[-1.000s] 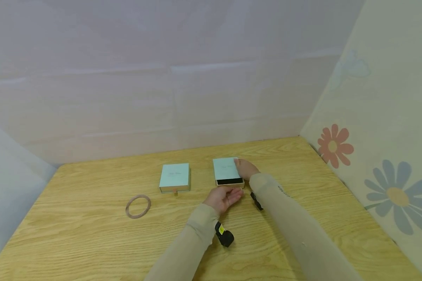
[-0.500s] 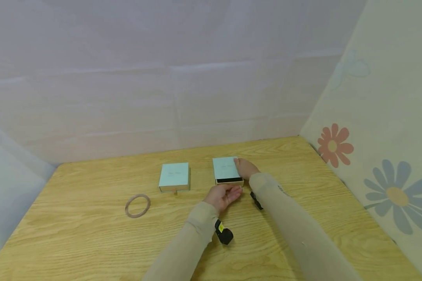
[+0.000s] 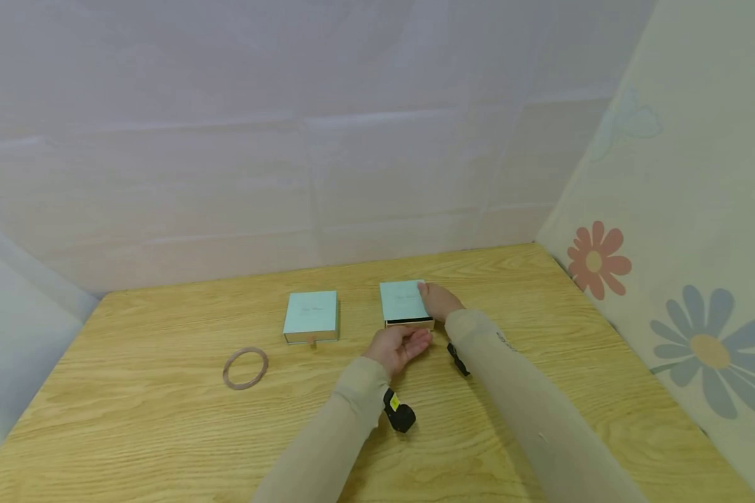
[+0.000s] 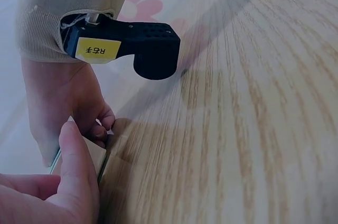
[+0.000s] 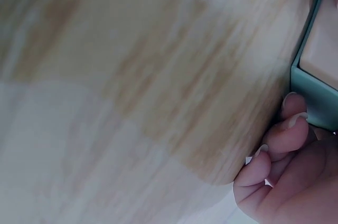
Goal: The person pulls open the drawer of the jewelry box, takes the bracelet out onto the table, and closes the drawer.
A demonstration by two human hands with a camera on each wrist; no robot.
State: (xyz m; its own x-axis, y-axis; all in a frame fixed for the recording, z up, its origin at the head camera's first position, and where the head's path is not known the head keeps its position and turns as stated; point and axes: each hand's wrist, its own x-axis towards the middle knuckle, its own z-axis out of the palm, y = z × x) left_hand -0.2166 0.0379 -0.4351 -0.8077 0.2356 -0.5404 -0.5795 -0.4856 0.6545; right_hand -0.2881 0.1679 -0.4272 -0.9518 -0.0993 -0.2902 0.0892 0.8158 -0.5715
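Observation:
A light-blue drawer box point(image 3: 404, 299) lies flat on the wooden table, its drawer point(image 3: 415, 324) sticking out slightly at the near side. My right hand point(image 3: 442, 302) holds the right side of this box, thumb on the top and fingers bent against the side wall. At the drawer's front, the fairly straight fingers of my left hand point(image 3: 399, 348) press with the palm turned up. In the left wrist view, the left fingers point(image 4: 74, 155) lie along the pale drawer front. The right wrist view shows the curled right fingers point(image 5: 288, 134) at the box's corner.
A second light-blue box point(image 3: 311, 312), closed, with a small pull tab at its front, lies to the left. Nearer to me is a brownish-pink ring point(image 3: 245, 368) like a bangle. A pale wall point(image 3: 352, 154) borders the table's back; a flower-printed sheet point(image 3: 698, 230) borders its right.
My left hand has moved slightly forward, and the drawer has slid further into the box, so its dark strip is narrower. The right hand stays in place on the box.

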